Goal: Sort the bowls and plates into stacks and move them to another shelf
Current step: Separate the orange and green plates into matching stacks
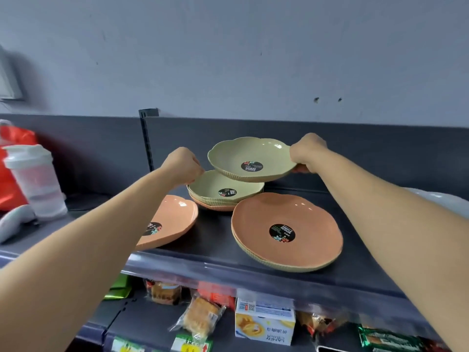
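Note:
My right hand (305,153) grips the right rim of a green bowl (236,154) and holds it in the air, tilted, above the top shelf (215,240). Just below sits a second green bowl (210,185) on an orange one, and my left hand (184,165) pinches its left rim. A large orange plate (304,214) lies on a green plate at the front right. Another orange plate (175,217) lies at the left, partly hidden by my left forearm. Each dish carries a round black sticker.
A white shaker bottle (35,181) and a red bag (12,171) stand at the shelf's left end. A black upright post (147,138) rises behind the bowls. Packaged snacks and a box (265,323) fill the shelf below.

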